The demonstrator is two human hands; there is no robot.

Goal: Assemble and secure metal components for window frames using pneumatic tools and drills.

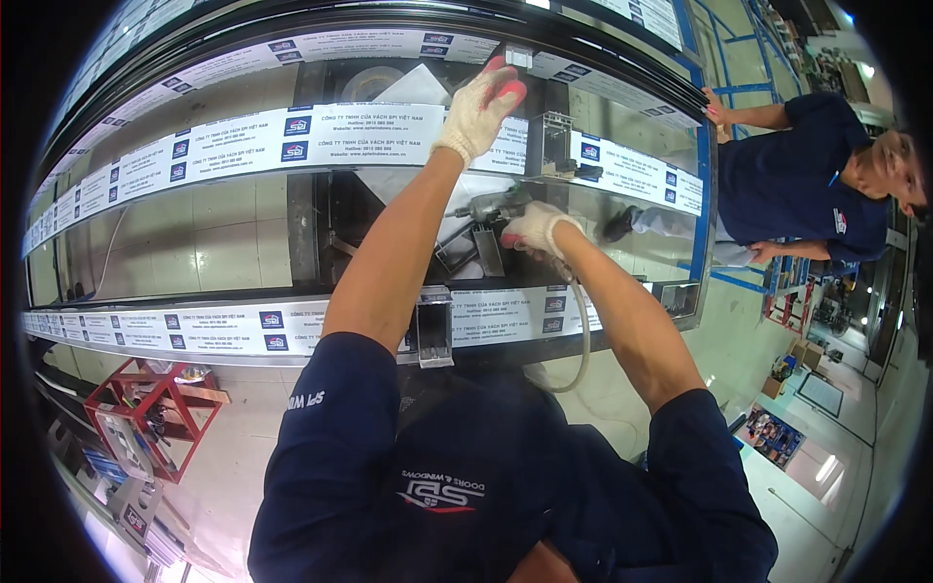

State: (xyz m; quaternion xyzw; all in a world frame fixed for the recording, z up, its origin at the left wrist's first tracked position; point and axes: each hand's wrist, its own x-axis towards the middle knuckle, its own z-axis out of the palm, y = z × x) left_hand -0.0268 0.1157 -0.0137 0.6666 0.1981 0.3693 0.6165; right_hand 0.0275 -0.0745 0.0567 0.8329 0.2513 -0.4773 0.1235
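Note:
My right hand [544,231], in a white glove with red coating, is closed around the grip of an air drill [491,206]. Its thin bit points left, and a pale hose [583,350] trails from it toward me. Farther away, my gloved left hand [481,109] reaches over a film-covered profile [369,141], its bent fingers at the far film-covered profile [379,45]. Beside those fingertips sits a small metal bracket [518,56]; what they grip is hidden. Under the drill, a short metal profile piece [488,251] stands among other pieces.
Nearer me runs another film-covered profile [243,325], with an open-ended metal profile piece [433,330] against it. A co-worker [807,185] stands at the right, one hand on the dark frame's end. A red rack [155,418] stands on the floor at lower left.

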